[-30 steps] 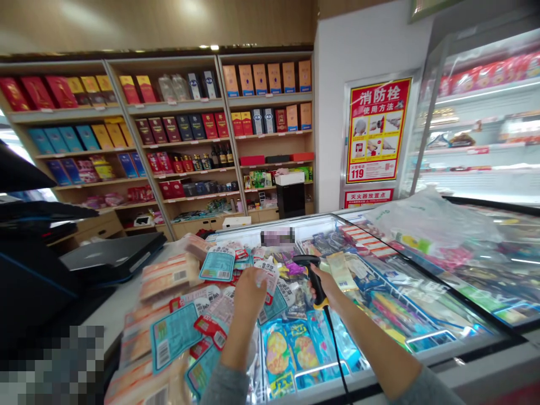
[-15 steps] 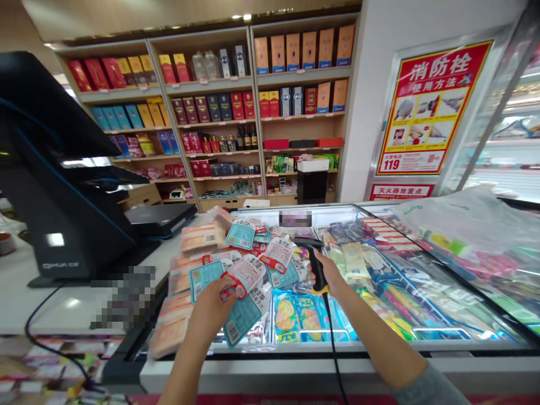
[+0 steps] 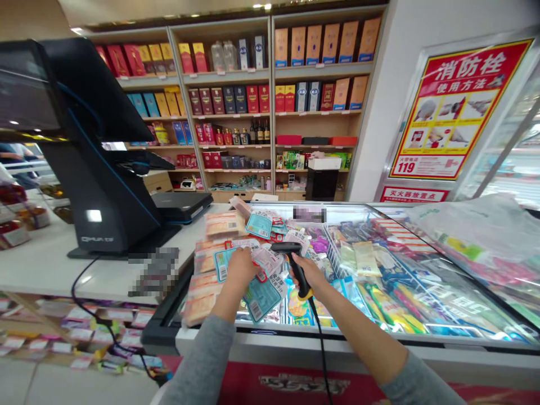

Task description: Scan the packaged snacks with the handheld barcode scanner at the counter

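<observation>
My right hand (image 3: 311, 274) is closed round the handle of a black barcode scanner (image 3: 297, 270), its head turned left over a pile of flat pouches. A cable hangs from its yellow-edged base. My left hand (image 3: 242, 265) pinches a red-and-pink pouch (image 3: 267, 261) at its near edge; the fingertips are partly hidden. Below it lies a blue pouch (image 3: 262, 297) with a barcode. Another blue pouch (image 3: 259, 225) rests further back in the pile. Stacked beige packs (image 3: 204, 299) line the left side of the pile, on the glass-topped freezer (image 3: 337, 333).
A black till (image 3: 105, 185) stands on the white counter (image 3: 37, 270) at left, beside a flat black device (image 3: 181, 206). Frozen packs fill the freezer. A clear plastic bag (image 3: 472, 236) lies on its right. Shelves of boxes (image 3: 230, 101) stand behind.
My view has turned left, so the scene sits further right. The scanner has moved left, closer to my left hand and over the pouches. My left hand stays on the pouches.
</observation>
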`<action>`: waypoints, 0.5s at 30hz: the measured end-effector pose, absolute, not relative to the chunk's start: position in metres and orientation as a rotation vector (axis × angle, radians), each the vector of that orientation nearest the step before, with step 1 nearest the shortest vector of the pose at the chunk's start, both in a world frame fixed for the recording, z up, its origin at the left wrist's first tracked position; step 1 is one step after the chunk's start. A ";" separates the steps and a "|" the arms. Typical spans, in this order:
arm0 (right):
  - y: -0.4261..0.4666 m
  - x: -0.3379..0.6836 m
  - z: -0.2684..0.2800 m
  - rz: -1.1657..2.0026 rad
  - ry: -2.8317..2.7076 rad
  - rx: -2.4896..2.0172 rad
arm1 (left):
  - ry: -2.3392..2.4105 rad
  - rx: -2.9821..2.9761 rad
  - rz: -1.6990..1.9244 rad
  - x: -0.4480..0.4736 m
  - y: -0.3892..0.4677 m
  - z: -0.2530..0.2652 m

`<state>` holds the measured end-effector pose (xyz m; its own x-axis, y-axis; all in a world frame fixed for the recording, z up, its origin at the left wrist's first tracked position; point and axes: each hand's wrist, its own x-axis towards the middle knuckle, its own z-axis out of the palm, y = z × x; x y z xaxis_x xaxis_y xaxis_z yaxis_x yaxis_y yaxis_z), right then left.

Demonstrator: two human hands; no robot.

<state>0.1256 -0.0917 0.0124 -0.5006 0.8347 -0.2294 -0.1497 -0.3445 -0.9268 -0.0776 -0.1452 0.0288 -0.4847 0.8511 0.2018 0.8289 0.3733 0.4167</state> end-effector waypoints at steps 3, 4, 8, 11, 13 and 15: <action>-0.095 0.119 0.011 1.902 -1.194 -0.998 | 2.473 1.425 0.875 -0.085 -0.128 0.026; -0.095 0.118 0.011 1.893 -1.187 -1.012 | 2.414 1.375 0.926 -0.088 -0.123 0.025; -0.094 0.115 0.009 1.877 -1.163 -1.017 | 2.090 1.227 1.144 -0.096 -0.106 0.025; -0.092 0.114 0.011 1.896 -1.152 -0.991 | 1.954 1.175 1.217 -0.099 -0.103 0.028; -0.088 0.115 0.013 1.897 -1.153 -0.970 | 1.921 1.161 1.220 -0.100 -0.105 0.030; -0.083 0.117 0.016 1.894 -1.160 -0.941 | 1.899 1.144 1.252 -0.102 -0.107 0.034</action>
